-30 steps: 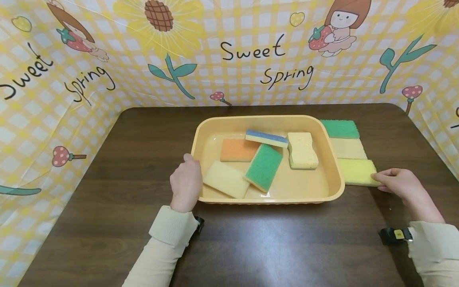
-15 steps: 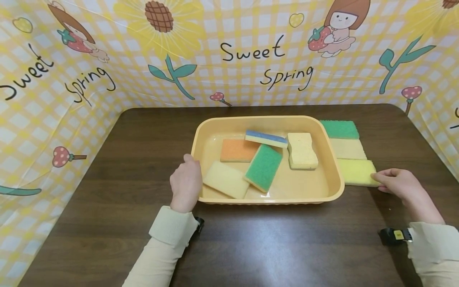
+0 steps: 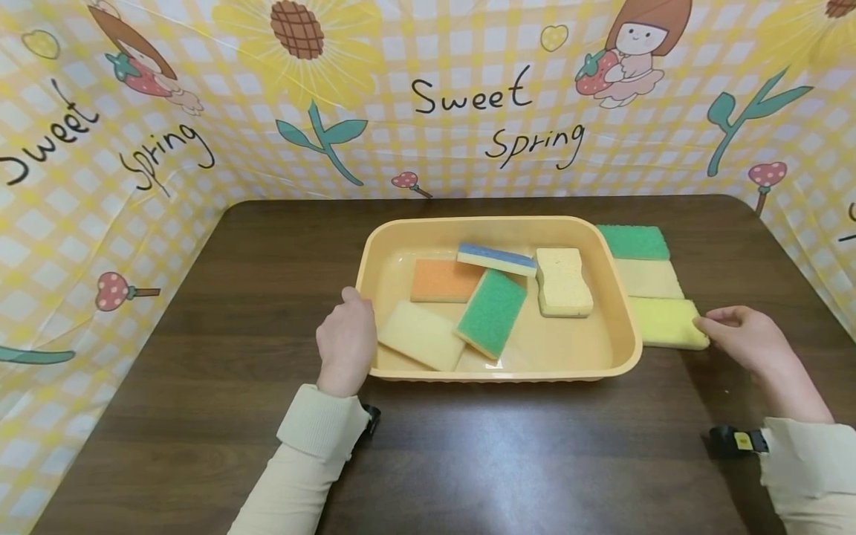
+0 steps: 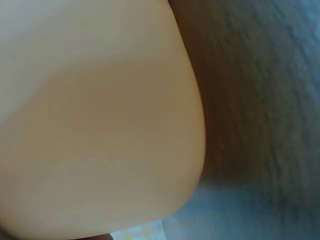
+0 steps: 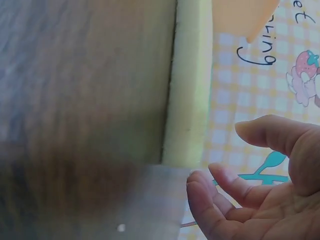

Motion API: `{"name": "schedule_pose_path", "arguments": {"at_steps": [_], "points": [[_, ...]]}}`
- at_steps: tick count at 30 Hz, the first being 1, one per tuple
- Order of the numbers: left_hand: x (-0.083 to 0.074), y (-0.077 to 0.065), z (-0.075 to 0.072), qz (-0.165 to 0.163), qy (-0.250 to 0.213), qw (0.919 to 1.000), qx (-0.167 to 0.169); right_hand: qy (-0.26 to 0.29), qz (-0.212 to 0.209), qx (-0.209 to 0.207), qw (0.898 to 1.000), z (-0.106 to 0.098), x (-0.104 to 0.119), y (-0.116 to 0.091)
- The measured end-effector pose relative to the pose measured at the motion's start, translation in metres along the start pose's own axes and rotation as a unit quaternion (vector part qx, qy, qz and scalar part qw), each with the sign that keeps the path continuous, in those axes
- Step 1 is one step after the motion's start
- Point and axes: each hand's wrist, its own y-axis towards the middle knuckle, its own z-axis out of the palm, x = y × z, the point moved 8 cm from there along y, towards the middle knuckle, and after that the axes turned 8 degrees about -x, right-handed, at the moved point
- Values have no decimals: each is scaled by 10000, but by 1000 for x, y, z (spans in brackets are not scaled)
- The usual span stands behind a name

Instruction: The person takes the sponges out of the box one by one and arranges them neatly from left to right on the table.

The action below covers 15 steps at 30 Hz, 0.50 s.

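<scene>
My left hand grips the left rim of a pale yellow plastic basin; its fingertips are hidden. Inside lie an orange sponge, a blue-and-cream sponge, a green scouring sponge, a wavy cream sponge and a flat cream sponge. Right of the basin, a bright yellow sponge lies in line with a cream sponge and a green one. At its right end is my right hand, thumb and fingers apart and gripping nothing in the right wrist view.
Everything rests on a dark brown wooden table. A yellow checked cloth with printed flowers and figures stands along the back and sides. My own hand and forearm fill most of the left wrist view.
My right hand has loosened its fingers from the end of the bright yellow sponge and drawn slightly right. The left hand, basin and sponges stay where they were.
</scene>
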Motion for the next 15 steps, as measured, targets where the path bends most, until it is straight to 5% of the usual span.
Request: {"name": "schedule_pose_path", "arguments": {"at_steps": [15], "points": [[-1,-2,-3,89,-48,9997,-242,-74,-642,-875,9941,-12,48,-17]]}}
